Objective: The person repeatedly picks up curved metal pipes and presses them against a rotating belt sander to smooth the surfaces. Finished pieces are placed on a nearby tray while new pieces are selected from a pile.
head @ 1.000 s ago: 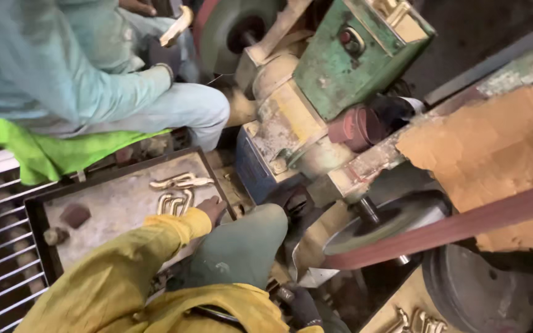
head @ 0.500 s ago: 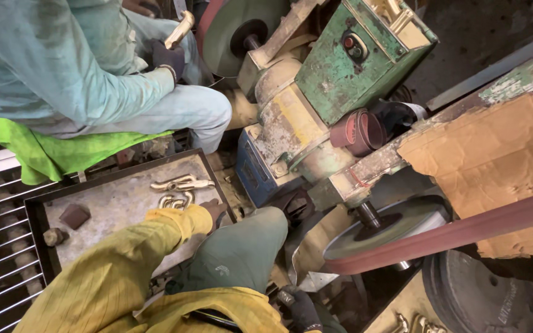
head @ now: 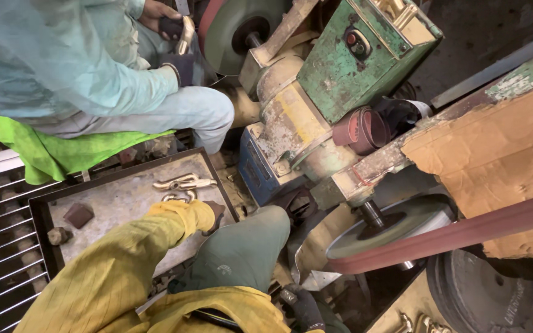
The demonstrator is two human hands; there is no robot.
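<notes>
Below, a metal tray (head: 118, 200) was seen, with about three pale metal pieces (head: 184, 182) lying at its far edge and two dark lumps (head: 79, 214) near its left side; the left hand (head: 214, 214), gloved dark and reached out from a yellow sleeve (head: 124, 259), was laid at the tray's right rim just beside the pieces; its fingers could not be told, being mostly hidden; the right hand (head: 300, 305), gloved too, was held low by the knee (head: 248, 246), its grip unclear; a co-worker's hands (head: 171, 28) were closed on one pale piece near the green wheel (head: 235, 31); torn brown cardboard (head: 501, 154) was fixed at right.
</notes>
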